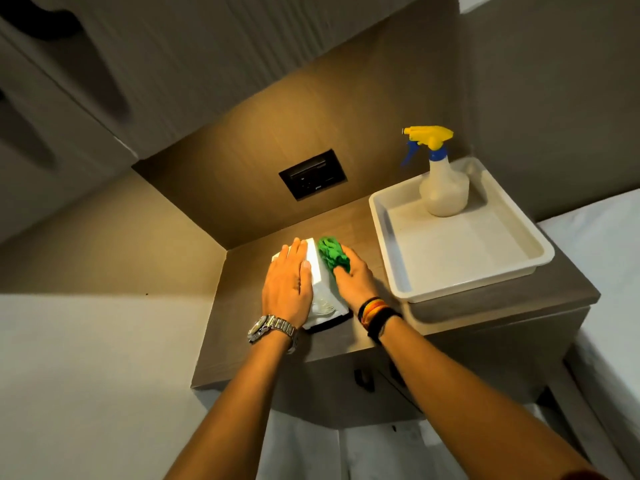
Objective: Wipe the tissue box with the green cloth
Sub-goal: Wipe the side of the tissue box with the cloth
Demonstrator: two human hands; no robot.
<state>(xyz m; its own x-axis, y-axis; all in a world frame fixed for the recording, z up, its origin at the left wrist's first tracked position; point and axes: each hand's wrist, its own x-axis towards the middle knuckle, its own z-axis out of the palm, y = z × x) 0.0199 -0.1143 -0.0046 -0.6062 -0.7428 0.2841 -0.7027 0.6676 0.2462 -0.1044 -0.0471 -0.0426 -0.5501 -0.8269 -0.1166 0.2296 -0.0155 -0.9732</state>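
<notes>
- Left hand [287,285] lies flat, fingers spread, pressing the white tissue box [320,289] down on the bedside cabinet [242,306].
- Right hand [353,275] is bunched around the green cloth [332,252], rubbing the box's right face.
- Wiping looks underway; next, sweep the remaining faces.
- Beyond the right hand: a spray bottle [443,188] standing in a white tray [460,271].

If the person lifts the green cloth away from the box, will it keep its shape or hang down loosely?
The green cloth probably hangs limp: it is bunched in soft folds under the right hand. It looks light, and pressed on the tissue box it likely drags rather than slides, which may be why the left hand rests on the box.
</notes>
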